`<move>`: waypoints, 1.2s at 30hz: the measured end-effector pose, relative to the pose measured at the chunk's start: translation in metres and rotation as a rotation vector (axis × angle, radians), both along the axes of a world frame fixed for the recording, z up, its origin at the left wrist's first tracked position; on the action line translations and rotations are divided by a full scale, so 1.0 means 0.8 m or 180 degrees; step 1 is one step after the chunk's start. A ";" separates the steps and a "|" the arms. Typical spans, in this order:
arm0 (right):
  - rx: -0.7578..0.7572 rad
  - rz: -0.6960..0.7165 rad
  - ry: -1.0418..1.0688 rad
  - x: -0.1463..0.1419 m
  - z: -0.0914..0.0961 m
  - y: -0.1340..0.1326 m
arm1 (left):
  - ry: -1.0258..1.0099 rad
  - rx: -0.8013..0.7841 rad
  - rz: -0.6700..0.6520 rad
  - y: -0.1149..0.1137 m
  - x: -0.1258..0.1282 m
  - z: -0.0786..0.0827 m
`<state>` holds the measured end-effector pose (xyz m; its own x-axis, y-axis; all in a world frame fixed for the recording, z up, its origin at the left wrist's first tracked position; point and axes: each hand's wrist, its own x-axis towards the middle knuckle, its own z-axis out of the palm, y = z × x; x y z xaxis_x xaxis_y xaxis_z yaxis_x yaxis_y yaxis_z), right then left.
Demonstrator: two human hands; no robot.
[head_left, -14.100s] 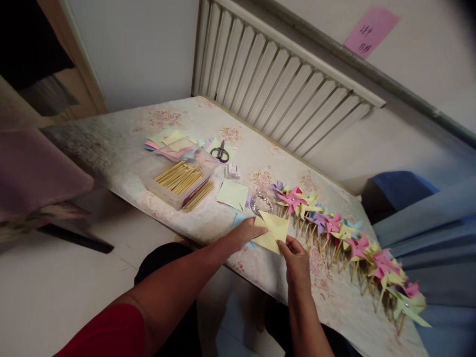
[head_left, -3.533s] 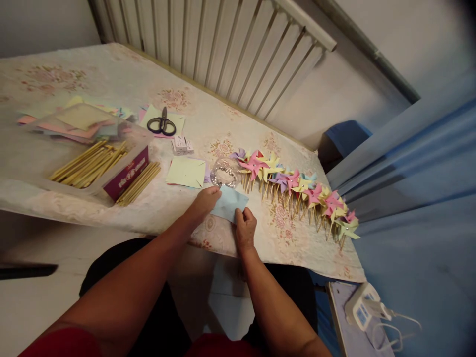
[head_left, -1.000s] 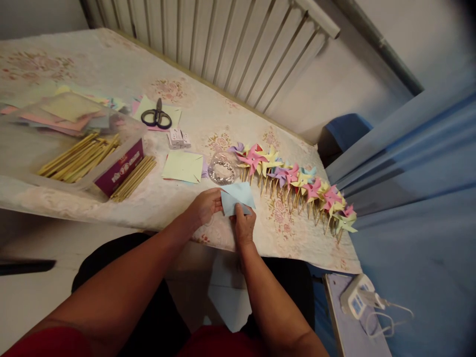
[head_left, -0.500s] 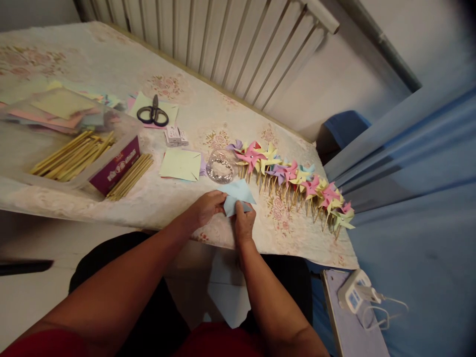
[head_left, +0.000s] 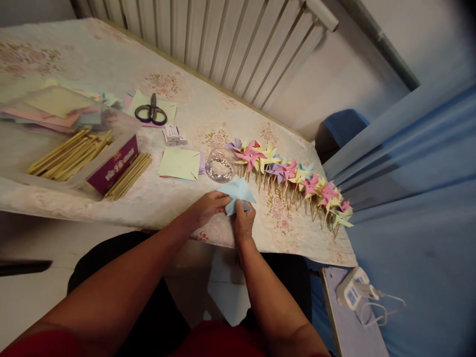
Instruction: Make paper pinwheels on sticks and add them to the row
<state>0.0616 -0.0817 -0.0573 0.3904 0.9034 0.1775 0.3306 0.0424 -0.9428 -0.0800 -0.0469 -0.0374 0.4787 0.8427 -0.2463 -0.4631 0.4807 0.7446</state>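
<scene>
A light blue paper square (head_left: 238, 191) lies partly folded near the table's front edge. My left hand (head_left: 208, 207) pinches its left side, and my right hand (head_left: 244, 221) presses and pinches its lower edge with the thumb on top. Just beyond the paper sits a small clear dish of shiny pins (head_left: 219, 167). A row of finished paper pinwheels (head_left: 293, 181) on sticks runs off to the right. A pale green paper square (head_left: 179, 163) rests to the left of the dish.
A clear tub of wooden sticks (head_left: 74, 153) stands at the left, with more sticks (head_left: 130, 174) beside it and coloured paper sheets (head_left: 55, 105) behind. Black scissors (head_left: 150, 112) and a small white box (head_left: 174, 134) lie further back. A radiator (head_left: 223, 44) lines the wall. A white power adapter (head_left: 355, 293) sits at lower right.
Over the last second the blue paper has been folded in further between my hands, which stay close together. Earlier I held a yellow sheet instead.
</scene>
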 end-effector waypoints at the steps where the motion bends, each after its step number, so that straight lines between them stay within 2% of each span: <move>1: 0.0003 0.0004 -0.0012 0.000 0.000 0.000 | 0.0016 0.0008 0.0023 0.000 0.001 0.000; 7: -0.0050 0.0009 -0.0136 0.001 -0.003 0.001 | 0.0032 0.0065 0.0081 -0.002 0.008 0.004; 12: -0.0035 0.0069 0.0029 0.001 -0.002 0.001 | 0.0161 0.0102 0.0265 -0.001 0.016 0.000; 23: -0.0046 0.0098 0.0133 0.000 0.000 0.001 | 0.0534 0.0369 0.0294 0.001 0.022 -0.003; 28: -0.0042 0.0094 0.0108 0.002 -0.004 0.001 | 0.0811 0.0270 0.0562 0.001 0.028 -0.003; 36: -0.0046 0.0152 0.0206 0.002 -0.006 0.002 | 0.1073 0.0234 0.0721 0.000 0.033 0.003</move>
<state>0.0636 -0.0802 -0.0622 0.3571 0.9235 0.1400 0.2669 0.0428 -0.9628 -0.0537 -0.0472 -0.0350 0.1820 0.9387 -0.2928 -0.2753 0.3345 0.9013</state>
